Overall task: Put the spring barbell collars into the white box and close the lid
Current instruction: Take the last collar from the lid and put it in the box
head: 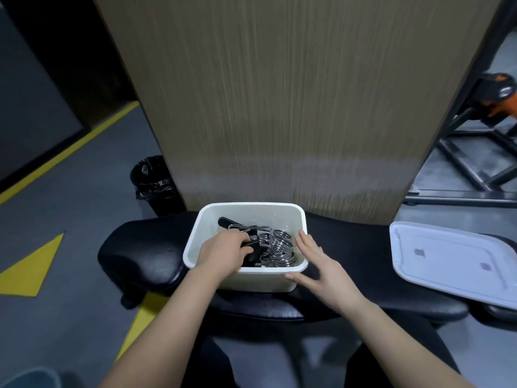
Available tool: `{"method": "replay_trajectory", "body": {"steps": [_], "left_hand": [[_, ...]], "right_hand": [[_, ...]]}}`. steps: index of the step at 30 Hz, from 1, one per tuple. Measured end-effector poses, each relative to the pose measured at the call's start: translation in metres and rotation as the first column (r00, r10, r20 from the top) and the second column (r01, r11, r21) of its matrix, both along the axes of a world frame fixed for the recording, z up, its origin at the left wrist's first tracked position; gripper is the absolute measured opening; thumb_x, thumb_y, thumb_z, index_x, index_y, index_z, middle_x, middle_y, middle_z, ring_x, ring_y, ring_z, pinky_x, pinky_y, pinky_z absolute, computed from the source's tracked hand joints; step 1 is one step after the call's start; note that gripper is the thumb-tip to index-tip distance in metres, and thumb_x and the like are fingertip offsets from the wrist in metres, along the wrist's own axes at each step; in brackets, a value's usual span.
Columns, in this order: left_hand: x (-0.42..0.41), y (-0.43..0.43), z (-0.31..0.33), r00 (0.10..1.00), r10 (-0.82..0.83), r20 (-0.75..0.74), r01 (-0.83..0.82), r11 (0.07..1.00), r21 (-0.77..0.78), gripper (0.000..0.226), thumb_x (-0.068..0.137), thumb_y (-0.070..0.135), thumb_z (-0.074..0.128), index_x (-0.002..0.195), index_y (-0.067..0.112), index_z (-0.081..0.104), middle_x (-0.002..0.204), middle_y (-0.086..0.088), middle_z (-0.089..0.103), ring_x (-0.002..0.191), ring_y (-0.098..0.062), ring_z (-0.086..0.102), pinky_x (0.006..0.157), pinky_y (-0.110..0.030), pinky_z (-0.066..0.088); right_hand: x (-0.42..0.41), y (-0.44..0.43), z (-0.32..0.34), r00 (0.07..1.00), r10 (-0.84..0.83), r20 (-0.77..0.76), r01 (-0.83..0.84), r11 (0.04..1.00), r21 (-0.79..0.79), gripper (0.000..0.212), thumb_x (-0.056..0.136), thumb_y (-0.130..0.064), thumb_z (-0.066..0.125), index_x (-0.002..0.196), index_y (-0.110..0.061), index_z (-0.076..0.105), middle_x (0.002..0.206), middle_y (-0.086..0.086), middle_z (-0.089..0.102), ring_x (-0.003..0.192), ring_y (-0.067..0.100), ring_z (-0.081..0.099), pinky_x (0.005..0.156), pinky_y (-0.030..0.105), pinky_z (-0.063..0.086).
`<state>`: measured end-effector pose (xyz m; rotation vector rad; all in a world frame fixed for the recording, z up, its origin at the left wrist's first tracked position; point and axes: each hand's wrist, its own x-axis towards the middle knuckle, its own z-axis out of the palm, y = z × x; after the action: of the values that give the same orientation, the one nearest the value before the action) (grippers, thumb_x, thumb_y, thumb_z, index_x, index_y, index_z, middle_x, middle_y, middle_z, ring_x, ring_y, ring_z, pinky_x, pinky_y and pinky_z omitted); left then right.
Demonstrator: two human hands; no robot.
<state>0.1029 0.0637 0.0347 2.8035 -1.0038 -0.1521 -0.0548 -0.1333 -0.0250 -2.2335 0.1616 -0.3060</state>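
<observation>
The white box point(207, 222) stands open on a black padded bench point(140, 256), in front of a wooden panel. Inside it lie several chrome spring barbell collars point(281, 245) with black handles. My left hand point(223, 252) reaches into the box and its fingers are closed on the black handle of one collar point(253, 252). My right hand point(316, 261) rests flat against the box's right front corner, fingers spread, holding nothing. The white lid point(453, 259) lies loose on the bench at the right, apart from the box.
A black lined waste bin point(152, 180) stands on the grey floor left of the wooden panel point(279, 107). Yellow floor markings point(30, 270) run at the left. A black metal gym frame point(470, 155) with orange parts stands at the right.
</observation>
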Motion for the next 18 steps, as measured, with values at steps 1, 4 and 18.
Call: {"method": "replay_trajectory", "body": {"steps": [1, 4, 18], "left_hand": [[0.006, -0.003, 0.002, 0.997, 0.019, -0.070, -0.019, 1.000, 0.002, 0.016, 0.095, 0.042, 0.057, 0.104, 0.034, 0.069, 0.101, 0.009, 0.068, 0.097, -0.020, 0.062, 0.078, -0.036, 0.051], [0.016, -0.006, 0.003, 0.968, 0.008, -0.251, -0.005, 1.000, 0.012, 0.015, 0.090, 0.046, 0.063, 0.098, 0.041, 0.073, 0.095, 0.013, 0.072, 0.093, -0.017, 0.064, 0.086, -0.038, 0.054], [0.036, 0.009, -0.016, 0.874, 0.337, -0.350, -0.321, 0.941, 0.104, 0.025, 0.059, 0.047, 0.092, 0.077, 0.034, 0.080, 0.084, 0.014, 0.073, 0.080, -0.012, 0.067, 0.066, -0.023, 0.048]], "right_hand": [[0.000, 0.001, -0.002, 1.000, -0.002, 0.007, 0.002, 1.000, 0.006, 0.088, 0.081, -0.055, 0.069, 0.154, -0.033, 0.025, 0.162, -0.023, 0.014, 0.148, -0.007, 0.004, 0.123, 0.024, 0.008], [0.000, 0.001, -0.007, 0.999, -0.012, 0.031, 0.010, 0.999, 0.034, 0.087, 0.082, -0.049, 0.073, 0.154, -0.033, 0.026, 0.161, -0.023, 0.015, 0.149, -0.005, 0.006, 0.124, 0.030, 0.011], [0.000, 0.004, -0.010, 0.999, -0.024, 0.035, 0.020, 0.996, 0.092, 0.085, 0.083, -0.049, 0.072, 0.154, -0.035, 0.027, 0.160, -0.028, 0.015, 0.149, -0.003, 0.011, 0.125, 0.039, 0.011]]}}
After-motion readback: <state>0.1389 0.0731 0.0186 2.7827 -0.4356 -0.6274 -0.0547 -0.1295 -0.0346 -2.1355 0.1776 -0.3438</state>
